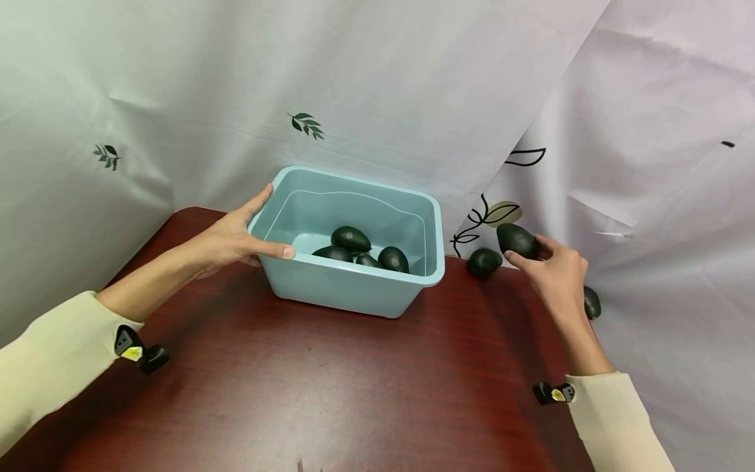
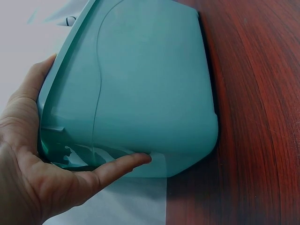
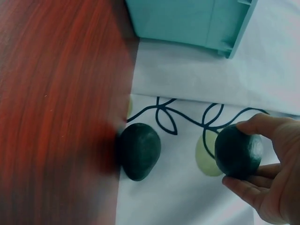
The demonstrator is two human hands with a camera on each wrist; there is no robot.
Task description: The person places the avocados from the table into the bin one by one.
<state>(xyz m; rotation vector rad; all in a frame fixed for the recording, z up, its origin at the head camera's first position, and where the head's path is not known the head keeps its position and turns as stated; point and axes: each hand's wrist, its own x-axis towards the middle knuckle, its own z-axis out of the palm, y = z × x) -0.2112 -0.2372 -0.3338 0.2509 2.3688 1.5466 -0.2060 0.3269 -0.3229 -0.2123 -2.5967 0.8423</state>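
A light-blue plastic bin (image 1: 348,288) stands on the table with several dark green avocados (image 1: 350,240) inside. My left hand (image 1: 232,239) holds the bin's near left corner, the thumb on the front rim and the fingers along the left side. In the left wrist view the bin's outer wall (image 2: 150,79) fills the middle. To the right of the bin, my right hand (image 1: 557,272) holds an avocado (image 1: 516,240) above the table, pinched between thumb and fingers. Another avocado (image 1: 484,262) lies at the table's back edge, and one more (image 1: 592,303) is partly hidden behind the right wrist.
The reddish-brown wooden table (image 1: 295,380) extends in front of the bin. Close behind it hangs a white cloth (image 1: 366,85) with leaf prints, which also runs along both sides. Small black devices are strapped at both sleeve cuffs.
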